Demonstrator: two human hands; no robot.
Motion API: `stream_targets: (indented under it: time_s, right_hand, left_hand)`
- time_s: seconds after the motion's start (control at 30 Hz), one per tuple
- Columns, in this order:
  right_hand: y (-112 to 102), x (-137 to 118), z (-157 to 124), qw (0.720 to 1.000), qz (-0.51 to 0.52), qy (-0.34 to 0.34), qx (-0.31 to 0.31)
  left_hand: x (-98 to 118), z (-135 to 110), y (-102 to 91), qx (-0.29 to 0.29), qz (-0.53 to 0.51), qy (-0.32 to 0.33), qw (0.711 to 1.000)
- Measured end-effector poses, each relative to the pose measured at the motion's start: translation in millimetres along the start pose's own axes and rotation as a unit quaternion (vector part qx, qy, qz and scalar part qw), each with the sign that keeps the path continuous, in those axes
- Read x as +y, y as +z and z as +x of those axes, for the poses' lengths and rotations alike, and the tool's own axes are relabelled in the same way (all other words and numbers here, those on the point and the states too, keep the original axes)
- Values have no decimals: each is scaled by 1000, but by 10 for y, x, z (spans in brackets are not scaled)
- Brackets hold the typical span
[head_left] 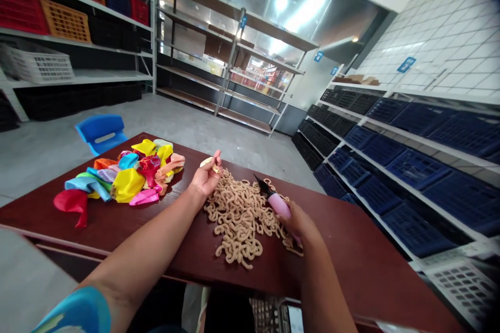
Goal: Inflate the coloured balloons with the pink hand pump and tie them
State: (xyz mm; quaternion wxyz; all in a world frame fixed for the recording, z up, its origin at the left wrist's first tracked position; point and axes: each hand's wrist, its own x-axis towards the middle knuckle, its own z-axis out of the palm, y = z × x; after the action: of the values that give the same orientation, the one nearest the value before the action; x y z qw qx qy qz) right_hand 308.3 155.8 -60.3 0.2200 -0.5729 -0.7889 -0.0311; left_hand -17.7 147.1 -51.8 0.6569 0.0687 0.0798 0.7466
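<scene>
My left hand [206, 179], palm turned up over the far side of a heap of tan curly pieces [240, 213], pinches a small cream-coloured piece [210, 165] whose kind I cannot make out. At the heap's right edge, the fingers of my right hand [299, 221] wrap round a pink hand pump [278, 205]. Its black tapered nozzle [264, 185] points up and left over the heap. Left of my left forearm lies a pile of limp, deflated balloons [128, 184] in yellow, red, blue, pink and orange.
Everything lies on a dark red-brown table [344, 255]. A blue chair [100, 132] stands beyond its left end. Shelving with blue crates [410, 166] lines the right, and racks with coloured crates [66, 20] stand at left. Below the near edge are a basket and a lit screen [295, 318].
</scene>
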Motion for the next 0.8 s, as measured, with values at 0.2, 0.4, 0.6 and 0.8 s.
stream_targets:
  time_s: [0.2, 0.4, 0.6, 0.8]
  right_hand:
    - [-272, -475, -216, 997, -4, -71, -5]
    - [-413, -835, -383, 985, -1, -166, -47]
    - [-379, -899, -351, 987, -31, -147, -53]
    - [-349, -1009, -289, 990, -42, -127, -53]
  left_hand:
    - [23, -18, 0, -9, 5, -4, 1000]
    - [41, -20, 13, 8, 11, 11, 1000]
    - [33, -24, 35, 4, 27, 12, 1000]
    - [-103, -16, 53, 17, 112, 55, 992]
